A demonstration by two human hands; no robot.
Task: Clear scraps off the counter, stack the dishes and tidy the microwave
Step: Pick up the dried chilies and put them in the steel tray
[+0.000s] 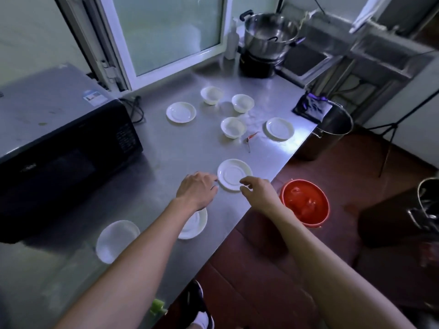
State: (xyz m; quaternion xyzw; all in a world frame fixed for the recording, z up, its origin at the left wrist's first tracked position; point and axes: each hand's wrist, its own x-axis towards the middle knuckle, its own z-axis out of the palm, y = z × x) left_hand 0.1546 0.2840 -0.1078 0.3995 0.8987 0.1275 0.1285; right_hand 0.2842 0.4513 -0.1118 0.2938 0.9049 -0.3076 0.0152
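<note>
Head view: left forearm (152, 233) hides part of a saucer (197, 224); both hands' fingers (244, 187) loosely curled, empty.

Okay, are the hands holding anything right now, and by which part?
Nothing is gripped. The left hand and right hand sit at opposite edges of the nearest saucer, fingers at its rim.

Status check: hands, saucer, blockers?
Left hand open, touching near saucer. Right hand open above its rim. Dishes unstacked. Chili scrap on counter.
</note>
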